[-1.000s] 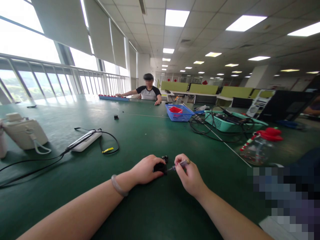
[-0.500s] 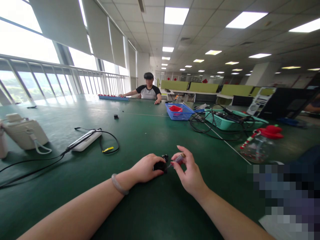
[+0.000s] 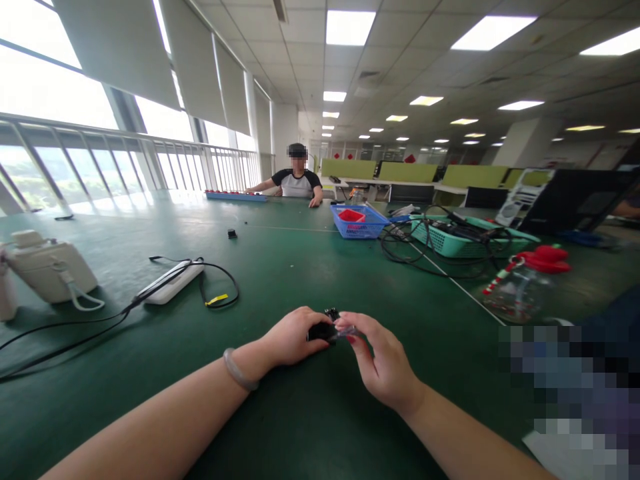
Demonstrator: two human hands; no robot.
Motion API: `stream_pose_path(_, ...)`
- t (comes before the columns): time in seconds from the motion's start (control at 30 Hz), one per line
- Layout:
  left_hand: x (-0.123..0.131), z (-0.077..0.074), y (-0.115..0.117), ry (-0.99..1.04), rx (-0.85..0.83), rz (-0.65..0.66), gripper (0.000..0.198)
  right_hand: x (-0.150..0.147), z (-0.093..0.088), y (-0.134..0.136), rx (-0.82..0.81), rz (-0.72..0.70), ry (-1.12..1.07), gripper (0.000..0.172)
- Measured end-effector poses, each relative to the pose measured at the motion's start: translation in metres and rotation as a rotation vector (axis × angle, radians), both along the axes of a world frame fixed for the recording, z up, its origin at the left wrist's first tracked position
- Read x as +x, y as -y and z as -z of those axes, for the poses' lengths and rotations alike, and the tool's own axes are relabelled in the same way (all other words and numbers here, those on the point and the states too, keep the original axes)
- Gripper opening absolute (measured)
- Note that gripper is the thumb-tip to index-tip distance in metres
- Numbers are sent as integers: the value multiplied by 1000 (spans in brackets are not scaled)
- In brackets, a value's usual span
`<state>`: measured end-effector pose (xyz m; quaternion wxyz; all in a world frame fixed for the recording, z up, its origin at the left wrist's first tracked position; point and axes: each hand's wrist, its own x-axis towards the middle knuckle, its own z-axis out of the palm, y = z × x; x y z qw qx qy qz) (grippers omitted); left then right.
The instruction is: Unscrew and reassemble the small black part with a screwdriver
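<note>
My left hand is closed round a small black object on the green table, its thumb at the near side and fingers at the far side. The object's exact kind is hidden by the fingers. My right hand pinches a small screwdriver with a clear handle, lying nearly level, its tip end toward the black object's right side. Whether the tip touches it, I cannot tell. Just beyond the fingertips sits a cluster of tiny dark pieces, too small to name.
Left are a white power strip with black cables and a beige bottle. A blue basket, a green basket of cables and a red-capped jar stand right. A person sits across the table.
My right hand has tipped over and its fingers have come down to the left, closer to the black object. The screwdriver lies flatter. My left hand has stayed in place.
</note>
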<state>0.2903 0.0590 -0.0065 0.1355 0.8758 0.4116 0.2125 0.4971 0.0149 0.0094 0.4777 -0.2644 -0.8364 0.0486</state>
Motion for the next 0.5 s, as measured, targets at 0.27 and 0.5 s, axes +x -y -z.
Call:
stream_pose_path(0.27, 2, 1, 0, 31, 2, 63, 44, -13, -5, 10, 116, -119, 114, 34)
stream_pose_path(0.5, 1, 4, -2, 34, 10, 68, 45, -11, -5, 9, 128, -83, 95, 28)
